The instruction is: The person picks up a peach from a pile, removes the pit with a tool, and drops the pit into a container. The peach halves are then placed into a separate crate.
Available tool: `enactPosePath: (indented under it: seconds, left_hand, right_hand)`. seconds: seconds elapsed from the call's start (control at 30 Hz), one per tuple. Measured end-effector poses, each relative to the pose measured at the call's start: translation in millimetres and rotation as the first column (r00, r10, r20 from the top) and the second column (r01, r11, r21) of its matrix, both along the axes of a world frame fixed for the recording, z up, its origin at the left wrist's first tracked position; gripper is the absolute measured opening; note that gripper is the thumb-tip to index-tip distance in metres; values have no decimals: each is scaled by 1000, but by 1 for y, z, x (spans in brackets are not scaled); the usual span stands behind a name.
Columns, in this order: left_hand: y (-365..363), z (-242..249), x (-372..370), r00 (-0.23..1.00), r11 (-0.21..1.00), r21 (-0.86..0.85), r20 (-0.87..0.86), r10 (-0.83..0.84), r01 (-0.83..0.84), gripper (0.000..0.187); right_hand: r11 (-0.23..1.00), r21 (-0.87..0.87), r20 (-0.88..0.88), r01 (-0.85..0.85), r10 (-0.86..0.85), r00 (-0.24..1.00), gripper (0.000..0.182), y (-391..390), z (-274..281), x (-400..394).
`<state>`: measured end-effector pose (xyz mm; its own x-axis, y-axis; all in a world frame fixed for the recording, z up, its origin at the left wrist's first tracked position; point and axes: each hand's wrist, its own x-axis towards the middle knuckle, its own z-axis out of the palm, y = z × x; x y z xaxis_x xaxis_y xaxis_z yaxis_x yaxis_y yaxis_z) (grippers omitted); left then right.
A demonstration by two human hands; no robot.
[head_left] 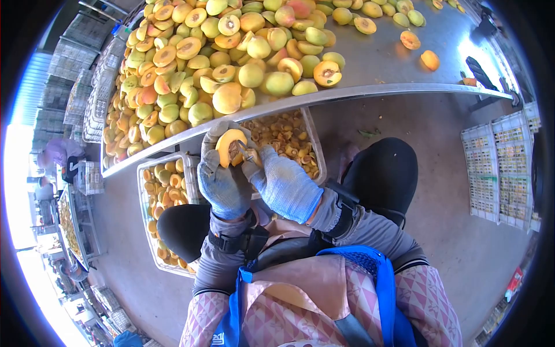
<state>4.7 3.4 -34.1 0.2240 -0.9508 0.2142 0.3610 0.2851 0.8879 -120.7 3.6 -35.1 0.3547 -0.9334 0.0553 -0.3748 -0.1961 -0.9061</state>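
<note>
My left hand [222, 179], in a grey-blue knit glove, holds a halved yellow peach [229, 148] with its cut side facing my other hand. My right hand [283, 179], gloved the same way, is closed around a small metal tool [250, 155] whose tip is at the peach's brown centre. Both hands are just below the metal table's edge [370, 91]. Under them is a crate of pit pieces and scraps [289, 139]. To the left stands a white crate [142, 199] full of halved peaches.
A large heap of halved peaches [202, 63] covers the table's left part. White plastic crates [500, 168] stand on the floor at the right. More crates [72, 58] are stacked at the far left, near another person [60, 151].
</note>
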Motion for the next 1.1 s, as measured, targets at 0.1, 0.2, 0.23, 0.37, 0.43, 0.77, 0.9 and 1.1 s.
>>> enactPosePath:
  seconds: [0.1, 0.2, 0.23, 0.37, 0.43, 0.77, 0.9, 1.1]
  left_hand:
    - [1, -3, -7, 991, 998, -40, -131, 34, -40, 46]
    - [2, -1, -10, 996, 998, -41, -86, 39, -42, 46]
    - [3, -1, -11, 997, 997, -51, -63, 46, -49, 47]
    - [3, -4, -13, 998, 995, -80, -19, 65, -66, 47]
    - [1, -6, -13, 998, 994, -93, -14, 59, -60, 46]
    - [7, 7, -17, 990, 997, 57, -127, 52, -45, 40]
    - [6, -5, -1, 999, 994, 103, 22, -36, 34, 46]
    - [3, -5, 12, 886, 986, 136, 463, 25, -99, 59]
  right_hand:
    - [991, 128, 312, -31, -10, 950, 29, -1, -8, 6]
    - [937, 332, 440, -107, -53, 897, 27, 0, 4, 5]
    - [948, 303, 437, -94, -51, 898, 27, 1, 4, 6]
    - [979, 199, 382, -45, -35, 924, 26, 3, 5, 9]
    - [990, 139, 283, -37, -4, 959, 27, 3, 5, 8]
    - [992, -64, -73, -108, 103, 992, 35, 10, 5, -3]
    - [991, -92, -88, -102, 94, 992, 35, 7, 0, -4]
    - [995, -79, 209, -61, 76, 975, 31, 11, -30, 12]
